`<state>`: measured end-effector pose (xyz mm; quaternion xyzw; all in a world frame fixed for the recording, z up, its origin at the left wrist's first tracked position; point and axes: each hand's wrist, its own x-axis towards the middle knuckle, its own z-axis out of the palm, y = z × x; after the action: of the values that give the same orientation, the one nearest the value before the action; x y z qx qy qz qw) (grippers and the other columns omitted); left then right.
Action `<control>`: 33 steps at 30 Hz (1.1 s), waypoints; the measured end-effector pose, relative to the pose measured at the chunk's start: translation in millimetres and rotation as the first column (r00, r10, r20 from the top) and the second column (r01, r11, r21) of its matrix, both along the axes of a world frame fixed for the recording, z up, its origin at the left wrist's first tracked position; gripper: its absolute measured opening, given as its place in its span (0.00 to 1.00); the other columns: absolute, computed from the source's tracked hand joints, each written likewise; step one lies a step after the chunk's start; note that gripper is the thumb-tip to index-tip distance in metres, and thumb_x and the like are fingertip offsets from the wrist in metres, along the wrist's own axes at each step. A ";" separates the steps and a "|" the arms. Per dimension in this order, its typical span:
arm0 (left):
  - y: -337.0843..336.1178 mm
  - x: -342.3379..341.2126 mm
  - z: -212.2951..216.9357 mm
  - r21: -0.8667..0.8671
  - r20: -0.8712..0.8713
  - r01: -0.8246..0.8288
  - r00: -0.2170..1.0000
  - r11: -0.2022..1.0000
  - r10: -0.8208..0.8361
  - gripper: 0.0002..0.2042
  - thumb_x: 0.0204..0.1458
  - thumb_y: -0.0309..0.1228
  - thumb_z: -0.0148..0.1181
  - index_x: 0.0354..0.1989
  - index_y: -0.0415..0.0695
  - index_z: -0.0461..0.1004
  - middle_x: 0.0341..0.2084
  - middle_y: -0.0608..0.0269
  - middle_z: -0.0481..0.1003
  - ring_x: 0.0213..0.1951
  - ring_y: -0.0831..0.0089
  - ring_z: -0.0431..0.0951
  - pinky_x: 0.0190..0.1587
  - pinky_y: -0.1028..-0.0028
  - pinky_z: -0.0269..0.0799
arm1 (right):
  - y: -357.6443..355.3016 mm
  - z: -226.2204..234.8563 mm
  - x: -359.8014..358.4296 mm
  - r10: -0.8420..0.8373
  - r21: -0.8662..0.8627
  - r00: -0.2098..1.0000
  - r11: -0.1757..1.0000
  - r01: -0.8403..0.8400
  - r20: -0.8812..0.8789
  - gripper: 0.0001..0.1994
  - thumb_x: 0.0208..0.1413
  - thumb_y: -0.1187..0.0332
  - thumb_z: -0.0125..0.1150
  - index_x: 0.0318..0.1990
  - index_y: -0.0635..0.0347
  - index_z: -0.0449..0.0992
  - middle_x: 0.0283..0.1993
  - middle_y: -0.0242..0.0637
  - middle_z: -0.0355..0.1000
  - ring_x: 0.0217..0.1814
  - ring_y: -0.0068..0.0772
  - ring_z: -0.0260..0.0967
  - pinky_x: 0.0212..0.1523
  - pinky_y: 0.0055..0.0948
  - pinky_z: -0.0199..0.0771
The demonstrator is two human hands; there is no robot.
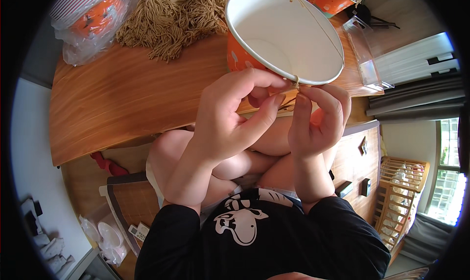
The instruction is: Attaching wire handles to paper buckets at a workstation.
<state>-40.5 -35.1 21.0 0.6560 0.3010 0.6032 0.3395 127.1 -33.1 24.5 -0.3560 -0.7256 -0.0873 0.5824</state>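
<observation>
A large paper bucket (274, 30), white inside and orange outside, leans toward me at the table's front edge. A thin tan cord (320, 24) runs across its mouth, from the far rim to the right side. Another bit of the cord is looped in a small knot (296, 82) at the near rim. My left hand (220, 113) is closed at the knot, its index fingertip against the rim and its thumb by the loose strands. My right hand (320, 121) pinches the cord just right of the knot. The fingertips partly hide the cord ends.
A heap of tan cords (178, 18) lies on the wooden table (122, 99). Stacked orange paper buckets in clear plastic (93, 16) stand at the far left. More orange buckets (330, 0) stand behind, near a clear plastic box (362, 55) on the right.
</observation>
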 end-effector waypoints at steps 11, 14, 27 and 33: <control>-3.2 3.8 -0.6 0.102 -0.052 -0.138 0.988 0.985 0.143 0.09 0.50 0.17 0.64 0.40 0.38 0.78 0.32 0.65 0.81 0.28 0.83 0.75 0.33 0.81 0.70 | -3.7 18.3 20.8 -0.001 0.023 0.980 1.000 -0.004 0.198 0.13 0.45 0.76 0.74 0.40 0.55 0.81 0.40 0.32 0.72 0.40 0.34 0.69 0.42 0.30 0.70; -2.3 4.1 -1.5 0.093 -0.039 -0.117 0.992 0.989 0.121 0.09 0.50 0.17 0.65 0.39 0.38 0.79 0.32 0.66 0.81 0.28 0.83 0.74 0.33 0.81 0.69 | 1.2 27.2 25.2 0.023 0.051 0.970 0.998 -0.036 0.244 0.14 0.44 0.72 0.75 0.41 0.53 0.82 0.40 0.32 0.72 0.41 0.34 0.69 0.42 0.31 0.70; -10.0 23.8 -2.6 -0.139 0.200 -0.088 0.973 0.986 0.115 0.13 0.53 0.25 0.68 0.44 0.43 0.71 0.38 0.67 0.83 0.42 0.76 0.85 0.35 0.77 0.73 | 12.2 50.8 31.7 0.026 0.096 0.856 0.991 -0.088 0.516 0.18 0.37 0.76 0.70 0.41 0.55 0.81 0.47 0.38 0.71 0.46 0.38 0.69 0.48 0.35 0.71; -9.7 32.9 -6.0 -0.130 0.259 -0.106 0.956 0.986 0.137 0.12 0.54 0.24 0.68 0.44 0.42 0.73 0.36 0.67 0.83 0.40 0.77 0.85 0.33 0.79 0.73 | 13.9 45.4 35.4 0.005 0.103 0.902 0.993 -0.055 0.432 0.15 0.39 0.69 0.72 0.39 0.49 0.83 0.43 0.33 0.73 0.44 0.37 0.69 0.45 0.33 0.69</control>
<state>-7.5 -44.8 15.1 0.5283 0.3264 0.6876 0.3763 162.5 -19.3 69.9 -0.2832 -0.8356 -0.1953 0.4283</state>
